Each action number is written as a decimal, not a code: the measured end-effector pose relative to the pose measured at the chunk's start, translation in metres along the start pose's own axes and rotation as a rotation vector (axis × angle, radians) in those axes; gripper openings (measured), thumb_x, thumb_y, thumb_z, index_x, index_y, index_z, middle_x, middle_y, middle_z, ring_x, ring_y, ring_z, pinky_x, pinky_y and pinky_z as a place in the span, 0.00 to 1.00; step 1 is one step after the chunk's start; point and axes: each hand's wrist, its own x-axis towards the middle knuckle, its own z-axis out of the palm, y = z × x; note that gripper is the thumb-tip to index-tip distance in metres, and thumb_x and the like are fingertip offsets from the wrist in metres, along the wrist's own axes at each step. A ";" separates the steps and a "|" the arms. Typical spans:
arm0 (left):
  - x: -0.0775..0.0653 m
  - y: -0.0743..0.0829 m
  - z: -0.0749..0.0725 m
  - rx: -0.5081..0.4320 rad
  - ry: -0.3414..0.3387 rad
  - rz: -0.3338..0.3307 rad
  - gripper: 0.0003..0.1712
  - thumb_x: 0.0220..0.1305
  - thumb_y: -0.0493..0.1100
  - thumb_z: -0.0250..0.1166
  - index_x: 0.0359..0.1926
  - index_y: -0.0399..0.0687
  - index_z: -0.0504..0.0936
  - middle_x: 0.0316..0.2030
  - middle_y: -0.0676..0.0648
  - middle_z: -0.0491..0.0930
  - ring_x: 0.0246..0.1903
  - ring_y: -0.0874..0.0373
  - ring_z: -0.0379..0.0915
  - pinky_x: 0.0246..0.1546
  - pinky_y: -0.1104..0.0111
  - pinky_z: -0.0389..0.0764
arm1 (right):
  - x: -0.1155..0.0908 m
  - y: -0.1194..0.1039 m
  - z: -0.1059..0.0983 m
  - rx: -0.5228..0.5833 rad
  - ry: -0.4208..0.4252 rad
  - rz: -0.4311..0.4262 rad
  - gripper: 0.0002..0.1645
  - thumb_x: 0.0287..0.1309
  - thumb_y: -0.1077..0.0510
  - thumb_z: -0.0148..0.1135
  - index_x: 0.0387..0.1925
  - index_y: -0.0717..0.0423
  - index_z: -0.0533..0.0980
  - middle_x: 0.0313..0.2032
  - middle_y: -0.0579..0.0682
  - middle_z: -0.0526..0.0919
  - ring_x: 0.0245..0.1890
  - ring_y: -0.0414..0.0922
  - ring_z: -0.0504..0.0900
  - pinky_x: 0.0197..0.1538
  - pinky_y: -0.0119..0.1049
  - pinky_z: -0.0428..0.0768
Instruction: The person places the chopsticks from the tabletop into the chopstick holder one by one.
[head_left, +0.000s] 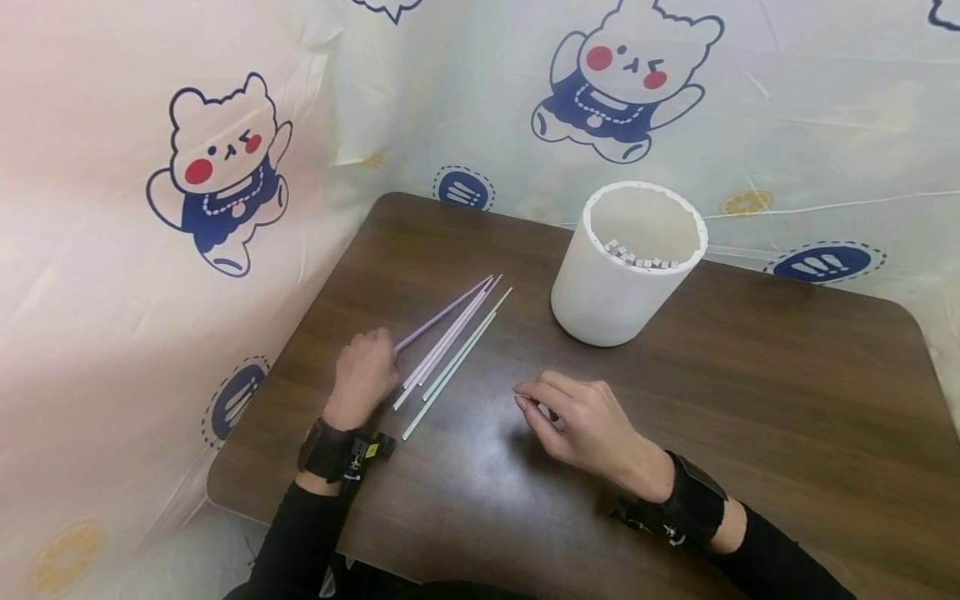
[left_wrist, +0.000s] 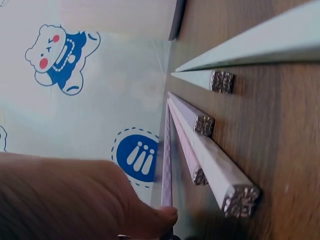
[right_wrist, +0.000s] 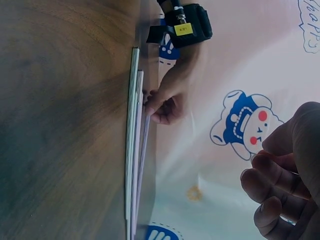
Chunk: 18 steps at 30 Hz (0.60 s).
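Observation:
My left hand [head_left: 363, 377] pinches the near end of a purple chopstick [head_left: 438, 319] on the left side of the table; the thumb on it shows in the left wrist view. Beside it lie several loose pink and lilac chopsticks [head_left: 448, 342] and two pale green ones [head_left: 459, 367], their far ends bunched closer together. Their square near ends [left_wrist: 242, 201] look silvery and patterned. Over the table, to the right of these chopsticks, hovers my right hand [head_left: 581, 421], its fingers loosely curled and holding nothing. Both hands wear black wrist straps.
A white cylindrical container [head_left: 603, 304] stands at the back of the brown table [head_left: 780, 367], with several square silvery ends [head_left: 641, 261] low inside it. Curtains [head_left: 480, 92] printed with cartoon bears hang along the left and back edges.

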 end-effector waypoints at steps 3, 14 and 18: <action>0.000 -0.001 -0.002 0.014 0.012 -0.007 0.04 0.53 0.29 0.64 0.32 0.32 0.77 0.26 0.38 0.76 0.25 0.43 0.74 0.23 0.54 0.75 | 0.001 0.002 -0.002 -0.004 0.016 0.007 0.06 0.64 0.62 0.61 0.38 0.56 0.84 0.26 0.42 0.79 0.19 0.31 0.71 0.20 0.19 0.67; 0.003 0.001 -0.023 0.033 0.183 -0.021 0.14 0.50 0.26 0.67 0.41 0.29 0.83 0.32 0.35 0.77 0.32 0.38 0.75 0.28 0.50 0.79 | 0.005 0.008 -0.015 -0.019 0.045 0.057 0.07 0.64 0.61 0.61 0.37 0.57 0.84 0.26 0.42 0.81 0.20 0.33 0.75 0.24 0.21 0.73; 0.001 0.003 -0.036 0.036 0.291 -0.003 0.16 0.49 0.23 0.64 0.42 0.32 0.84 0.33 0.35 0.79 0.34 0.36 0.74 0.29 0.49 0.77 | 0.007 0.011 -0.021 -0.024 0.058 0.068 0.09 0.65 0.60 0.60 0.39 0.57 0.84 0.27 0.43 0.82 0.21 0.33 0.74 0.25 0.21 0.73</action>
